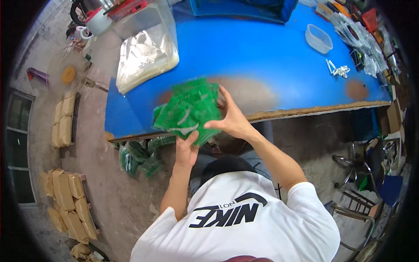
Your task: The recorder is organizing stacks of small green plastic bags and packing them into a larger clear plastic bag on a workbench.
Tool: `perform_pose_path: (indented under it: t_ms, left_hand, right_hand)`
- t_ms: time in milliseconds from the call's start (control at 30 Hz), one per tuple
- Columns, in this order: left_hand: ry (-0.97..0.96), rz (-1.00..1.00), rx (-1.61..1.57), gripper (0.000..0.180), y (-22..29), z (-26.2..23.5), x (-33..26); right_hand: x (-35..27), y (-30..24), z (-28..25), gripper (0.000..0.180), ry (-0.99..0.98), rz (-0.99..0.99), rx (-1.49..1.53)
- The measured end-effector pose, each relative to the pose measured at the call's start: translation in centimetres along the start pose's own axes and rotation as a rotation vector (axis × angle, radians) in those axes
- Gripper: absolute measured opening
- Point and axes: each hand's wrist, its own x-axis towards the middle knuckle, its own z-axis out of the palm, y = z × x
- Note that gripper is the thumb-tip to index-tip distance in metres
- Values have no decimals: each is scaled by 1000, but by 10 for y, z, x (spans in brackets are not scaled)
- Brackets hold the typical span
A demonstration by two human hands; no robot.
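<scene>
Between my two hands is a bundle of green items in clear plastic bags (187,109), held over the near edge of the blue table. My left hand (187,149) grips the bundle from below at its near side, thumb on top. From the right, my right hand (231,117) clasps its side, with the thumb across the front and the fingers behind, partly hidden. The bundle is slightly blurred, so what the bags contain cannot be made out. A stack of clear plastic bags (146,56) lies on the table beyond it to the left.
On the blue table (218,48) stand a blue crate (242,19) at the back and a clear plastic tub (318,38) to the right, near small white pieces (337,69). More green bagged items (142,157) lie below the table. Brown packages (70,201) are stacked at left.
</scene>
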Motion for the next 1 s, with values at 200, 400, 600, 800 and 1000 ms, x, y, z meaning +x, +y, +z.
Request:
perform_pose_path:
  t_ms: [200,400,600,800,1000]
  left_hand:
    - [-304,314,696,102,50,5,83]
    - [-437,393,1045,110,29,6,129]
    - [-402,337,814,116,42,12,128]
    - [-397,466,692,114,22,19,115]
    - [-442,677,1153,72,21,0,111]
  right_hand:
    - [31,-30,-19,121,-24,-218,-274]
    - [52,10,-30,108,3,-80,-496]
    - [53,9,-30,80,-59,-230,-602]
    - [64,16,-30,72,18,-288,-548]
    - [45,35,-36,65,-13,-210,-728]
